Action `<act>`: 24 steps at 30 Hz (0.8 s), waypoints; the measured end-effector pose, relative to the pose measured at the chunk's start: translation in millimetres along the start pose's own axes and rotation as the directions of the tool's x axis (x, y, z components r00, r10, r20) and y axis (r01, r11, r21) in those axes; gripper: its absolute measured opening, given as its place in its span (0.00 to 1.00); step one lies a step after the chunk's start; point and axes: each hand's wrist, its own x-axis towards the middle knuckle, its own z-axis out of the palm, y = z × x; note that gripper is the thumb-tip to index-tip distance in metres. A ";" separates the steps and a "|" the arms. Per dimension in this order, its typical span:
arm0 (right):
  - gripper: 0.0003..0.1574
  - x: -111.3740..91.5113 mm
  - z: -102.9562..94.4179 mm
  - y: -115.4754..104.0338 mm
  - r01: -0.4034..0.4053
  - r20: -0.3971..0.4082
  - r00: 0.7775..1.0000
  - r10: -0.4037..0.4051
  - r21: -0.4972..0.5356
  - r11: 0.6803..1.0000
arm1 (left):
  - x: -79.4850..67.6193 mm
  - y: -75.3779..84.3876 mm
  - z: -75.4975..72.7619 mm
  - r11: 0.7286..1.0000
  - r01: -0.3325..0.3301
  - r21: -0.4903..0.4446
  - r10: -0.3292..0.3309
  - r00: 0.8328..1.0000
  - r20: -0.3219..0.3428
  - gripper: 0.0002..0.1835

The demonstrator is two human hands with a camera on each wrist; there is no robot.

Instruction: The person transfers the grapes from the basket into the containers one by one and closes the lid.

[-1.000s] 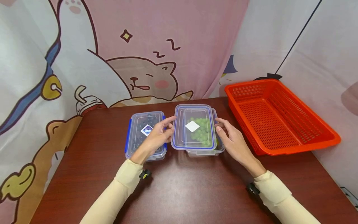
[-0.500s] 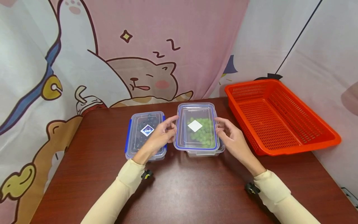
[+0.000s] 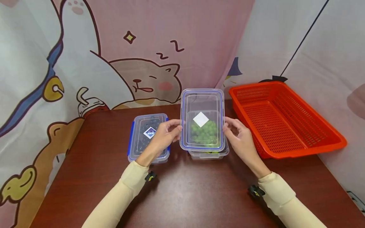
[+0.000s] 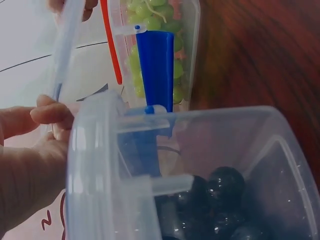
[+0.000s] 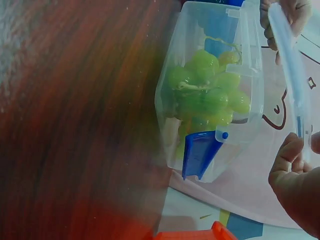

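A clear lid point(image 3: 202, 101) with a blue seal and a white diamond label is held tilted above an uncovered clear container point(image 3: 209, 155). My left hand point(image 3: 166, 133) pinches the lid's left edge, and my right hand point(image 3: 239, 136) pinches its right edge. Inside that container lie green grapes point(image 5: 205, 95) with stems, seen through its wall in the right wrist view. A blue latch point(image 5: 200, 152) hangs down on its side. Beside my left hand stands a second container point(image 4: 200, 135), lidded, with dark round fruit point(image 4: 225, 185) in it.
An orange-red plastic basket point(image 3: 285, 123) stands at the right of the brown table point(image 3: 182, 196). Behind the table hangs a printed curtain point(image 3: 205, 41) with cartoon animals. The lidded container carries a blue and white label point(image 3: 149, 133).
The lid has shifted slightly right, then its far edge has risen so that it tilts up off the grape container. Both hands have moved with it. The containers and basket stay put.
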 end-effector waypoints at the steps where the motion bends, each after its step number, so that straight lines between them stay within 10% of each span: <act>1: 0.19 0.0 0.0 -0.6 0.017 -0.015 1.000 -0.017 -0.015 1.000 | 0.2 0.3 -0.1 1.000 -0.013 0.008 0.013 1.000 -0.012 0.14; 12: 0.18 0.6 -0.4 -7.0 0.095 -0.111 0.988 -0.103 -0.072 0.993 | 3.8 2.8 -2.2 0.992 -0.094 -0.090 0.093 0.996 -0.016 0.17; 24: 0.12 -4.1 -5.5 -2.3 0.133 -0.083 0.985 -0.153 -0.209 0.969 | 0.1 2.4 -1.6 0.993 -0.115 0.000 0.115 0.993 0.031 0.21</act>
